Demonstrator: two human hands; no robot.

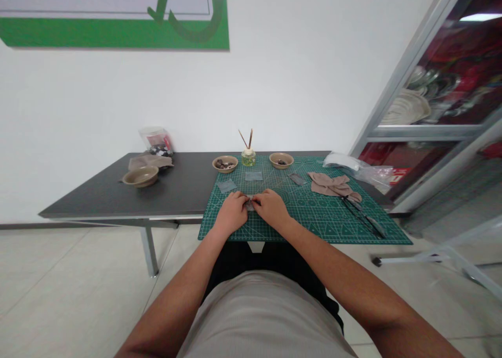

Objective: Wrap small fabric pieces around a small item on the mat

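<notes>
On green mat atop dark table | white wall | left grip, right grip pinching small bag

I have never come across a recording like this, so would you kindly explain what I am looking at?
There is no machine here: a person works bare-handed, and this single picture comes from a camera worn on their head, looking forward and down. A green mat lies on a dark table. On the mat are two bowls of small things, a bottle with sticks, flat clear pieces and a crumpled cloth; a third bowl stands further left. Near the mat's front, the left hand and right hand hold a small pale piece, mostly hidden between them.
</notes>
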